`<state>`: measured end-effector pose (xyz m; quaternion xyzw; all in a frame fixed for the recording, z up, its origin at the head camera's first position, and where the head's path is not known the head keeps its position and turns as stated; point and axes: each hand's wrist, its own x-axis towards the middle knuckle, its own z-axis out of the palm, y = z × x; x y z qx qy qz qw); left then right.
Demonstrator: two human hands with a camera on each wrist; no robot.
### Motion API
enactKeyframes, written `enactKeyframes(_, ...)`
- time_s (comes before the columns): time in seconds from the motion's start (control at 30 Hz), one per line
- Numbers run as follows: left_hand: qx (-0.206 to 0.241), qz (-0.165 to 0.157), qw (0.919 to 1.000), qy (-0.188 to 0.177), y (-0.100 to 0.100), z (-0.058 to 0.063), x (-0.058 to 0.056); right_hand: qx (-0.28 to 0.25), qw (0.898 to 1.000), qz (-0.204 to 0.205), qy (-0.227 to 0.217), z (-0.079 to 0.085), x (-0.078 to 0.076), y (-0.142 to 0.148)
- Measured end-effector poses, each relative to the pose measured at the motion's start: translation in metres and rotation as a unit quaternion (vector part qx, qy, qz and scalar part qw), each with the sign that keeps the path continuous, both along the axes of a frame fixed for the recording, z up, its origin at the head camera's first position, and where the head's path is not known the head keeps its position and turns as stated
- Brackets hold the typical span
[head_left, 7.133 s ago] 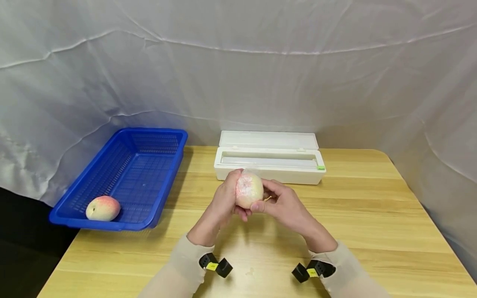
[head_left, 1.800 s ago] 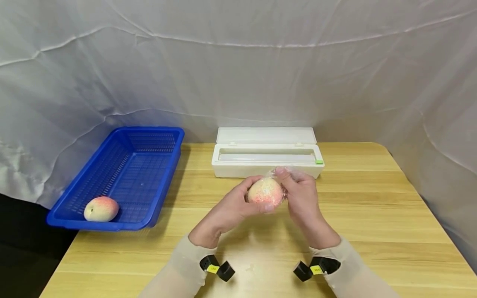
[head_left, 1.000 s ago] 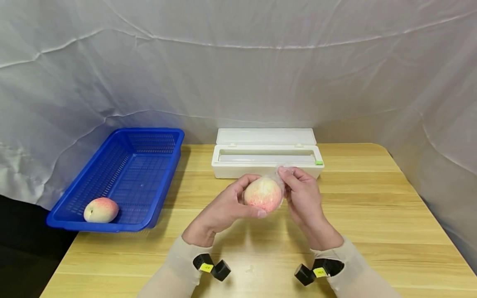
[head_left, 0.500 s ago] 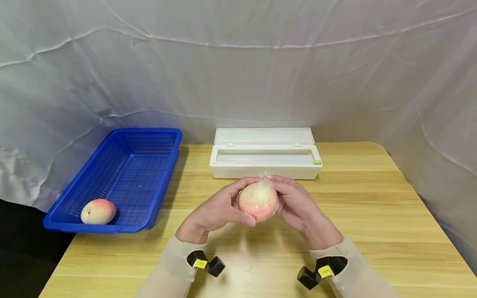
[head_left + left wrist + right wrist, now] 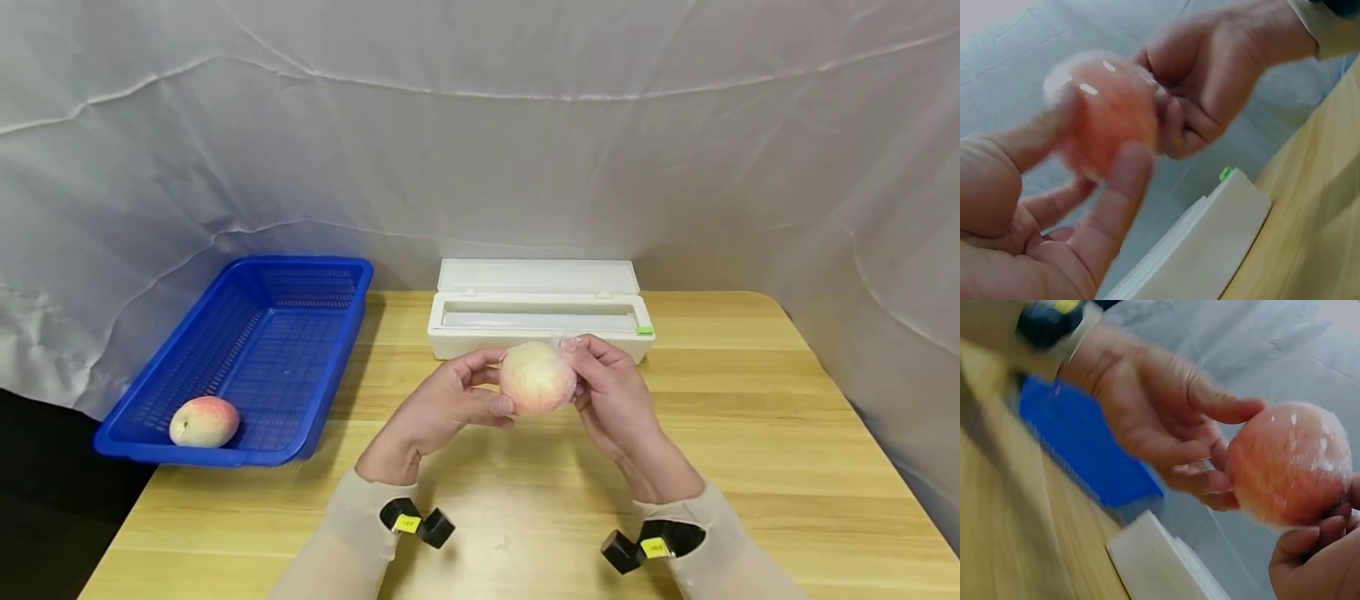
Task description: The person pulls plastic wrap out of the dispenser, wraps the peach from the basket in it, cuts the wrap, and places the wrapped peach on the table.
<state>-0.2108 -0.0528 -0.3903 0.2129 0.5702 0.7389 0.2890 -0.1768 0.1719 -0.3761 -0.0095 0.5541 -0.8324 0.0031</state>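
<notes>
A pink and cream peach (image 5: pixel 537 379) in shiny cling film is held up above the table, just in front of a white box. My left hand (image 5: pixel 442 400) is at its left side, thumb and fingertips against the fruit, with a gap left at the palm. My right hand (image 5: pixel 611 392) pinches the bunched cling film (image 5: pixel 1337 509) at the peach's right end. In the left wrist view the peach (image 5: pixel 1107 119) is blurred between the two hands.
Behind the hands stands the white cling film dispenser (image 5: pixel 540 340), lid raised, with a roll inside and a green slider at its right end. A blue basket (image 5: pixel 345 358) at the left holds another peach (image 5: pixel 204 422). Grey cloth (image 5: pixel 480 167) hangs behind the wooden table (image 5: pixel 750 433).
Over the last seconds the peach has been turned in the hands. Since half a second ago it moved slightly right and up; the left fingers slid to its edge and the right hand pinches the film.
</notes>
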Motion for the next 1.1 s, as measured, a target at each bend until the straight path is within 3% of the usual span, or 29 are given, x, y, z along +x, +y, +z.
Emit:
enactKeyframes(0.1, 0.013, -0.014, 0.9996, -0.021, 0.006, -0.002, -0.001, 0.090, 0.994, -0.048, 0.025, -0.002, 0.000, -0.002)
enactKeyframes(0.2, 0.006, -0.013, 0.9998, -0.014, 0.015, -0.004, 0.003, 0.188, 0.979, -0.052, 0.066, -0.004, 0.003, -0.007)
enactKeyframes(0.33, -0.045, 0.034, 0.9981, 0.024, 0.029, -0.006, 0.009, 0.266, 0.954, -0.061, 0.125, -0.005, 0.007, -0.012)
enactKeyframes(0.4, -0.063, 0.055, 0.9959, 0.033, 0.032, -0.007, 0.012, 0.278, 0.949, -0.077, 0.127, -0.006, 0.008, -0.013)
enactKeyframes(0.53, -0.057, 0.074, 0.9949, 0.038, 0.032, -0.004, 0.014, 0.287, 0.952, -0.077, 0.076, -0.008, 0.007, -0.018)
enactKeyframes(0.7, -0.027, 0.085, 0.9946, 0.054, 0.033, -0.004, 0.015, 0.294, 0.956, -0.003, -0.001, -0.014, 0.007, -0.028)
enactKeyframes(0.8, -0.035, 0.099, 0.9914, 0.078, 0.035, -0.006, 0.015, 0.252, 0.967, 0.023, -0.028, -0.015, 0.008, -0.032)
enactKeyframes(0.97, -0.066, 0.134, 0.9808, 0.125, 0.037, -0.008, 0.017, 0.192, 0.980, 0.025, -0.037, -0.015, 0.009, -0.037)
enactKeyframes(1.1, -0.050, 0.176, 0.9766, 0.112, 0.039, -0.006, 0.019, 0.231, 0.973, 0.018, -0.018, -0.017, 0.011, -0.038)
